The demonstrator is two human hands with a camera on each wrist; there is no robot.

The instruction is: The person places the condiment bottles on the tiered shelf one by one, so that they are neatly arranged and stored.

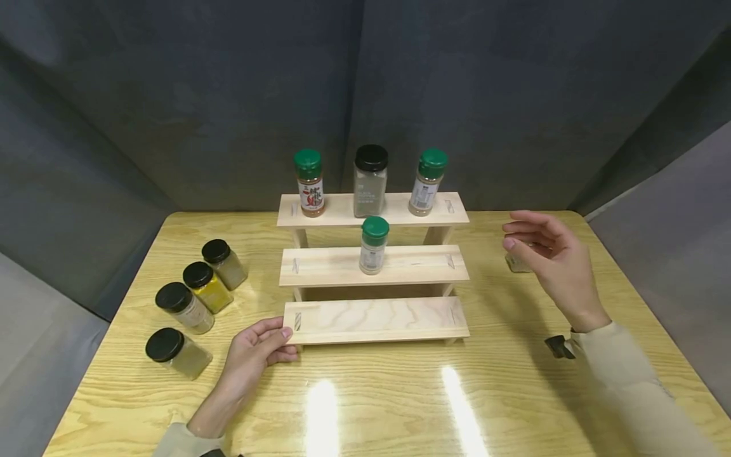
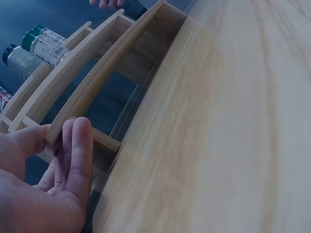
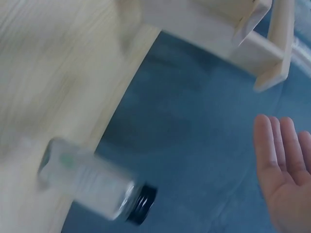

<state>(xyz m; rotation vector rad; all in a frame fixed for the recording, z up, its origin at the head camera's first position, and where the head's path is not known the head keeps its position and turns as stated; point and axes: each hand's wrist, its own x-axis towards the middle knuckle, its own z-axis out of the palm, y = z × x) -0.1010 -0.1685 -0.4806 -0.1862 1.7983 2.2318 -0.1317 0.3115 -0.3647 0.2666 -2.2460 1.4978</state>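
A three-tier wooden spice rack [image 1: 374,320] stands mid-table. My left hand [image 1: 254,349] pinches the left end of its lowest step, thumb on top and fingers underneath. On the right, my right hand [image 1: 562,273] is raised with its fingers loosely extended, holding nothing. Behind it, partly hidden in the head view, is a clear jar [image 1: 516,263]; the right wrist view shows this jar's black lid [image 3: 142,204], apart from the fingers. The top step bears a red-labelled shaker [image 1: 311,193], a black-lidded jar [image 1: 369,190] and a green-capped shaker [image 1: 424,193]. Another green-capped shaker [image 1: 372,254] stands on the middle step.
Left of the rack, several black-lidded jars form a slanting row, among them a yellow one [image 1: 212,294] and a pale one [image 1: 191,363] nearest the front. Dark curtain [image 1: 240,114] hangs behind the wooden table [image 1: 394,406].
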